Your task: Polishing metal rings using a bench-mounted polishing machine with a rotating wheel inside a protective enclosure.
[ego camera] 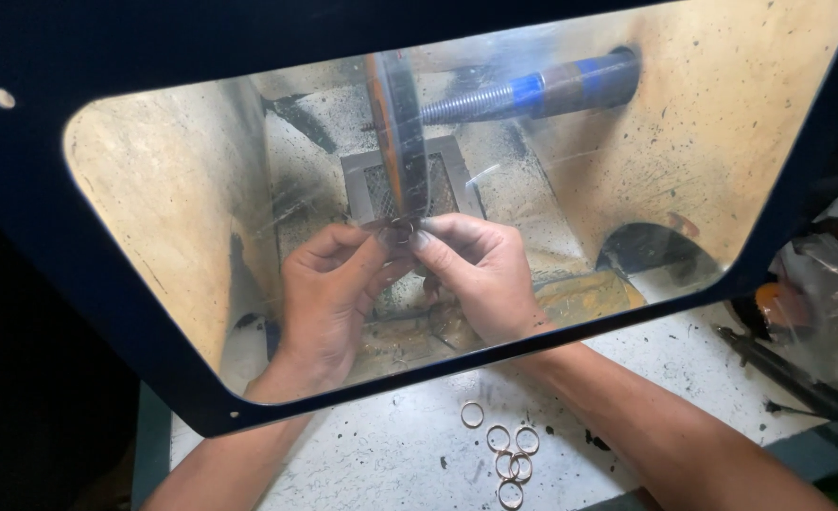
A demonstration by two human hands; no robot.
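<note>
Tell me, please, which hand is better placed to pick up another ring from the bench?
Probably the right hand. Both hands pinch a small ring at the wheel, the left hand too, but the loose rings lie beside the right forearm.

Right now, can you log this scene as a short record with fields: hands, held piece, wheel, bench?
left hand: inside the shielded box, fingertips pinching a small ring
right hand: opposite it, pinching the same ring
small ring: held at the lower edge of the wheel
wheel: thin disc on a threaded spindle
loose rings: on the white bench, outside the clear shield
</note>
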